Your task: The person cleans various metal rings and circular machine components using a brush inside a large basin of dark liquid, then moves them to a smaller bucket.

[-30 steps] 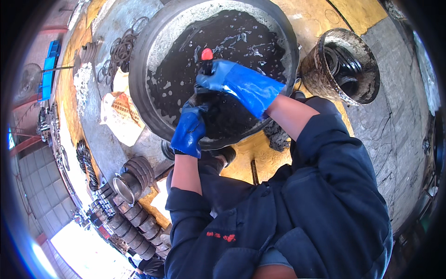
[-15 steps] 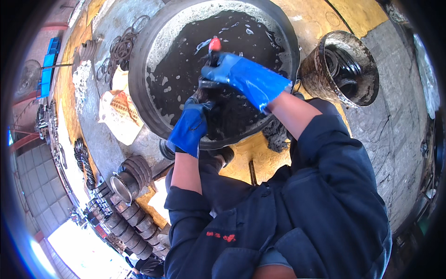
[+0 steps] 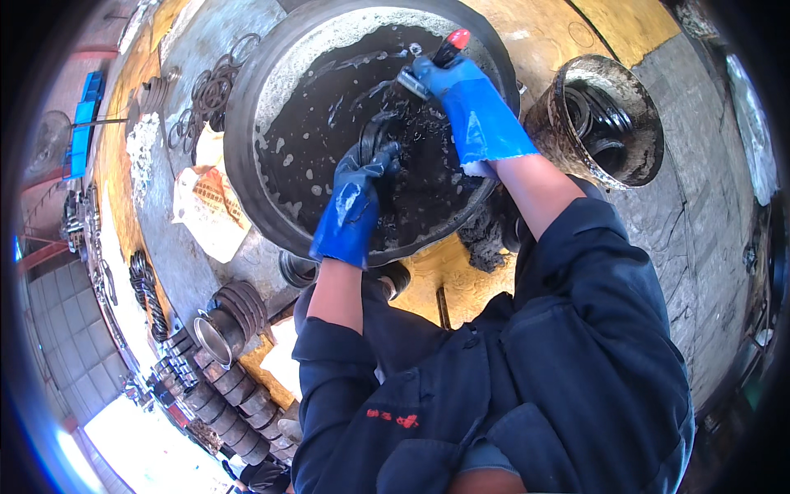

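Note:
Both my hands wear blue rubber gloves and are over a large round basin (image 3: 241,165) of dark, foamy liquid. My right hand (image 3: 457,86) is closed round a brush with a black, red-tipped handle (image 3: 458,39). The brush's head (image 3: 414,83) sticks out to the left of the glove, above the liquid. Lower and to the left, my left hand (image 3: 355,193) grips a dark, wet metal ring (image 3: 377,132) at the liquid's surface. The ring's lower part is hidden by the glove and the dark liquid.
Right of the basin stands a grimy bucket (image 3: 550,123) with dark rings inside. Loose rings (image 3: 212,95) and a crumpled pale sack (image 3: 207,210) lie at the left. Stacked metal cylinders (image 3: 234,391) stand lower left. A dark rag-like heap (image 3: 484,239) lies by the basin's near edge.
My right hand has moved up and right with the brush, away from my left hand. My left hand has shifted slightly right and up, and the ring in it now shows.

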Demonstrator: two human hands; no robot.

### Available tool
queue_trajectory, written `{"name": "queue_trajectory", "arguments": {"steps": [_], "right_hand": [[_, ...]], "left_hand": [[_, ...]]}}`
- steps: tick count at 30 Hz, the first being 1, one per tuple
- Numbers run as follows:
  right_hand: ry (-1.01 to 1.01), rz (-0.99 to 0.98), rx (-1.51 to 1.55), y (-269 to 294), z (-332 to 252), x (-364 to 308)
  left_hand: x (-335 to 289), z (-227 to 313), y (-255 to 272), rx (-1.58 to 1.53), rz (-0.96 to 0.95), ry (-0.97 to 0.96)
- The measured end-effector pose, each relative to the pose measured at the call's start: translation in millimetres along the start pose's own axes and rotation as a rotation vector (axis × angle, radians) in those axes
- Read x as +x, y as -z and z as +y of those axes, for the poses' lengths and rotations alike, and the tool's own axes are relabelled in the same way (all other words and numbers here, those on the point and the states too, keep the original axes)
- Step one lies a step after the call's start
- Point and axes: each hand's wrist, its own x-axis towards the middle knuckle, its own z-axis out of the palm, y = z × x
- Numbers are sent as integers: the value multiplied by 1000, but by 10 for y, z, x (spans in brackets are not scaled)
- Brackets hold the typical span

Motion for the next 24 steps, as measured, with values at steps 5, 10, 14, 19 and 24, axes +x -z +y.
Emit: {"name": "queue_trajectory", "arguments": {"steps": [5,10,14,19,24], "right_hand": [[-51,4,-94,147,68,80],[-25,-381,53,-151,-60,-160],[104,-716,-6,-406,-286,-614],[82,-559,-118,-686,101,-378],[79,-301,-231,-649,118,-258]], "left_hand": [[70,-121,-5,202,-33,125],[-220,61,267,158,-12,220],[-512,161,353,804,-165,-262],[-486,176,415,884,-122,-171],[-363,104,359,-86,94,217]]}}
